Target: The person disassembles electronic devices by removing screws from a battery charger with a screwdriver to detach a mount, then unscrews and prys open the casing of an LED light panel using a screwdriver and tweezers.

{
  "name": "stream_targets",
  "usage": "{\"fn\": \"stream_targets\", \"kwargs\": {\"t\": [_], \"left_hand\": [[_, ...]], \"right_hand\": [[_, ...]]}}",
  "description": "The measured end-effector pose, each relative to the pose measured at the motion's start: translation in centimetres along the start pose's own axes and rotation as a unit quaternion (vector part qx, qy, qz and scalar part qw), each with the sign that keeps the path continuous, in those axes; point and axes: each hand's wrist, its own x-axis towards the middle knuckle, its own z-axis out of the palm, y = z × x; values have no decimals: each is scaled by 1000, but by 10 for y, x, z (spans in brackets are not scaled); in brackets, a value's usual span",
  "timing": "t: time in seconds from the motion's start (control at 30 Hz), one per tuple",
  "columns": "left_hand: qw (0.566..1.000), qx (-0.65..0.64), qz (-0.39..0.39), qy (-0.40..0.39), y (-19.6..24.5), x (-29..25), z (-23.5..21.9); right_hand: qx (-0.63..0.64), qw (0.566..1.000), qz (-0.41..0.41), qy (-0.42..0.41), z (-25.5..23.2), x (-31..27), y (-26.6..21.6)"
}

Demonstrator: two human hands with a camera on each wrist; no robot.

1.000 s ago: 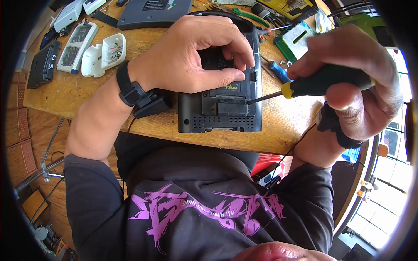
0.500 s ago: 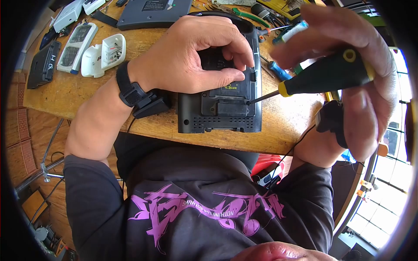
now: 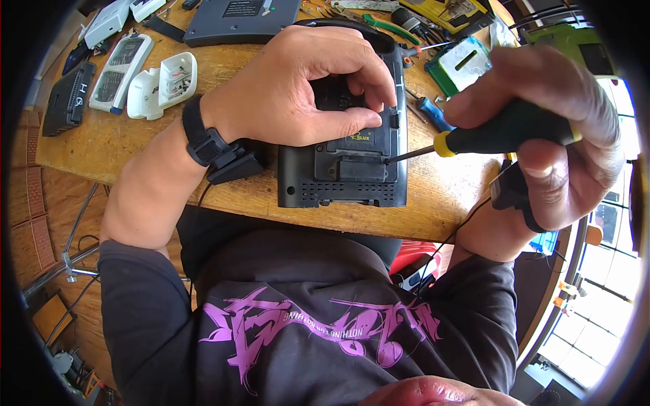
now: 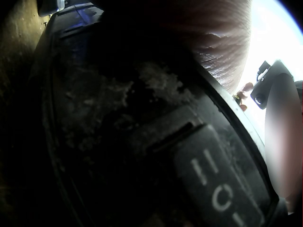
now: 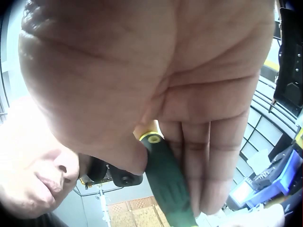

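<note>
A black device (image 3: 298, 169) with a yellow logo lies back up at the table's front edge. Across its upper part rests the left hand (image 3: 311, 88), thumb and fingers bent in a loose arch over it. The right hand (image 3: 562, 128) holds a dark green and yellow screwdriver (image 3: 508, 128) by its handle, the shaft slanting down left to a hole beside the raised block on the device. In the right wrist view the green handle (image 5: 168, 179) lies between thumb and fingers. The left wrist view shows the dark casing (image 4: 85, 104) close up, much of it in shadow.
Left on the wooden table (image 3: 237, 196) are an open white case (image 3: 143, 95), a bit set (image 3: 120, 74) and a black box (image 3: 69, 101). A grey device (image 3: 237, 20) lies at the back. Pliers (image 3: 389, 26), a blue-handled tool (image 3: 433, 114) and a green-edged tray (image 3: 460, 64) lie right.
The right hand's fingers, spread away from the handle half a second ago, have closed in around it again. The left hand and the device have hardly moved; the screwdriver tip stays at the same spot.
</note>
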Motion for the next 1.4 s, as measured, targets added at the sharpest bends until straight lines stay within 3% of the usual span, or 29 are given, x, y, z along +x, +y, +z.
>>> {"fn": "stream_targets", "kwargs": {"t": [0.03, 0.1, 0.13, 0.17, 0.23, 0.27, 0.3, 0.37, 0.4, 0.43, 0.5, 0.57, 0.63, 0.67, 0.73, 0.83, 0.9, 0.97, 1.0, 1.1, 1.17, 1.23, 1.4], "left_hand": [[1000, -6, -9, 1, 1, 0, 1], [1000, -11, -16, 2, 1, 0, 1], [1000, -8, -6, -2, -1, 1, 0], [1000, -5, 5, -6, -2, 1, 0], [1000, -2, 8, 3, -1, 0, 1], [1000, 1, 11, 12, 0, 0, 1], [1000, 1, 11, 12, 0, 0, 2], [1000, -25, -8, 10, 0, 0, 3], [1000, -25, -8, 10, 0, 0, 3], [1000, -15, -3, 9, 0, 0, 2], [1000, -6, 4, 8, -1, 1, 3], [999, -28, 6, 19, -3, -1, 5], [1000, -16, 1, 9, 0, 1, 1], [1000, -5, -4, -1, 1, 1, 0], [1000, -1, 0, -2, 0, 1, 0], [1000, -3, 4, 1, -1, 1, 2], [1000, -10, 2, 5, 0, 0, 2], [1000, -12, 2, 15, 0, 0, 2], [1000, -12, 3, 15, 0, 0, 3], [1000, -10, 2, 10, -1, 0, 3], [1000, -12, -1, 11, -1, 0, 3], [1000, 0, 3, 4, 0, 2, 1], [1000, 8, 4, -2, 0, 2, 1]], "right_hand": [[0, 1000, 0, 0, -4, -2, 4], [-143, 980, -137, -7, -9, -4, 17], [-61, 991, -88, 80, 13, -3, 13], [-61, 991, -88, 80, 21, 7, 6], [78, 990, 43, 109, 29, 25, -10], [63, 981, 60, 172, 40, 17, -10], [64, 981, 60, 172, 31, 14, -7], [-15, 999, -3, -39, -4, 4, 6], [-76, 995, -57, -34, -7, 4, 13], [-76, 995, -57, -33, -3, -2, 15], [-94, 990, -6, 101, 13, -9, 9], [3, 984, 3, 180, 32, 7, 6], [-55, 981, 101, 154, 33, 3, -9], [-55, 981, 102, 154, 23, -1, -2], [-181, 980, -62, 48, -2, -9, 18], [-87, 989, -30, 112, 16, -7, 10], [-83, 989, -43, 113, 26, 5, 1], [-37, 976, 61, 205, 37, -1, -10], [-8, 989, -114, 93, 20, -1, 16], [-40, 988, -137, 51, 2, -6, 26], [-66, 989, -105, 82, 11, -9, 16], [-66, 983, 4, 172, 30, -3, 1], [-113, 982, 26, 151, 23, -6, -2]]}}
